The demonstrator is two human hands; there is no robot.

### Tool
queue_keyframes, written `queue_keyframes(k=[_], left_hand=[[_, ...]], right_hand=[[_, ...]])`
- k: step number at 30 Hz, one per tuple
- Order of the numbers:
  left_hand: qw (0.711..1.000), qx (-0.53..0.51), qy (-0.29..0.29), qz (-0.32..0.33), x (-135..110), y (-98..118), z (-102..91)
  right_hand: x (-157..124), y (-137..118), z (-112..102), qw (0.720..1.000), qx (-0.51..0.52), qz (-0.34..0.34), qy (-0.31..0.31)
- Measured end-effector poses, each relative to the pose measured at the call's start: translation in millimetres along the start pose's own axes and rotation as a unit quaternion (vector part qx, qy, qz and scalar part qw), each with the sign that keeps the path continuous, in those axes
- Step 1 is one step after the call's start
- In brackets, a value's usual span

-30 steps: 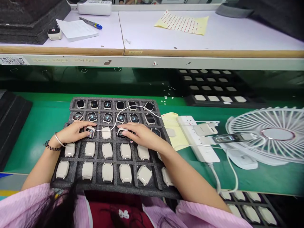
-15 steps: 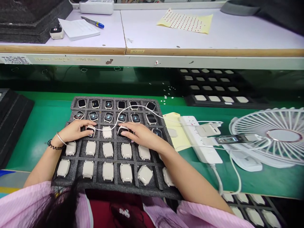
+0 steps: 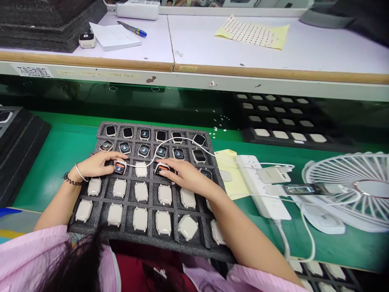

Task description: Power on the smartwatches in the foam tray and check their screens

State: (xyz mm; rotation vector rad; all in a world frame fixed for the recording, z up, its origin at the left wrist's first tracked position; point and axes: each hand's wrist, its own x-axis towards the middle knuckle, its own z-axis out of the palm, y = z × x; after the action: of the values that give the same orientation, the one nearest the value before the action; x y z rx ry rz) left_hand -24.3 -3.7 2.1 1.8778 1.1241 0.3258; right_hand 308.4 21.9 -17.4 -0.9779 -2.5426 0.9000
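A dark grey foam tray (image 3: pixel 127 225) holds rows of smartwatch cases in its compartments. My left hand (image 3: pixel 99 165) has its thumb and index finger around a smartwatch (image 3: pixel 120 167) with a lit screen showing an orange band. A white charging cable (image 3: pixel 170 140) ends beside that watch and arcs away to the right. Over another lit smartwatch (image 3: pixel 161 169), my right hand (image 3: pixel 185 174) is closed, its thumb at the screen and its fingers at the upper edge. Between both hands sits a pale watch case (image 3: pixel 141 169), face down. Nearer cases lie face down, while farther ones show their screens.
Right of the tray are a yellow sheet (image 3: pixel 234 188), a white power strip (image 3: pixel 264 198) with plugged-in chargers, and a white fan (image 3: pixel 349 190). Another foam tray (image 3: pixel 282 136) lies behind. Stacked black foam (image 3: pixel 24 150) stands left. A shelf (image 3: pixel 194 48) spans the back.
Both held watches now show brighter screens with an orange band. My left thumb has shifted off its watch's screen to the edge. The whole view has shifted slightly.
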Motion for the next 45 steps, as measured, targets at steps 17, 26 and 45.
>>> queue_keyframes(k=[17,26,45], left_hand=[[0.992,0.075,0.085,-0.048,8,8,12.2],[0.992,0.109,0.024,-0.065,15,20,-1.8],[0.879,0.476,0.011,0.015,49,78,55.9]], right_hand=[[12,-5,3,0.998,-0.029,0.052,-0.032],[12,-2,4,0.997,-0.010,0.055,0.051],[-132,-13,-43,0.986,-0.079,0.079,0.127]])
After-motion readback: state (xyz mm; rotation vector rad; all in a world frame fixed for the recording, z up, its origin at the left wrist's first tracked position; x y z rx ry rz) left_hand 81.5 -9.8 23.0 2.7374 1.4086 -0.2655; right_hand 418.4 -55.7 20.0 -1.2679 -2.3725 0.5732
